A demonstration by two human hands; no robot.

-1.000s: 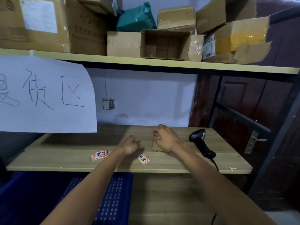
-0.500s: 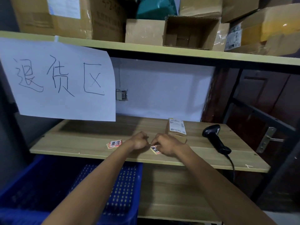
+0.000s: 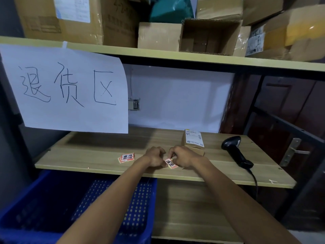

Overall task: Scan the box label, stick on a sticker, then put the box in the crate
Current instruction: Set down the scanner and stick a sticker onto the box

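Both hands meet over a single red-and-white sticker (image 3: 171, 163) at the front of the wooden bench (image 3: 88, 162). The left hand (image 3: 155, 156) pinches one edge of it with curled fingers, and the right hand (image 3: 182, 156) grips the other side, thumb and forefinger closed on the paper. It looks as though the sticker is being peeled from its backing, though the contact is too small to tell for sure.

The small cardboard box (image 3: 193, 144) sits on the bench just behind the right hand, its white shipping label (image 3: 194, 138) facing up and bare of any sticker. The black barcode scanner (image 3: 235, 152) lies to the right, well apart from the hands, its cable trailing over the bench edge. That suggests the scan is finished, though nothing here proves it. A small stack of spare stickers (image 3: 127, 157) rests to the left of the left hand.

Still to do, by my reading: free the sticker, press it onto the box, then lower the box into the blue crate (image 3: 112, 208) below the bench front.
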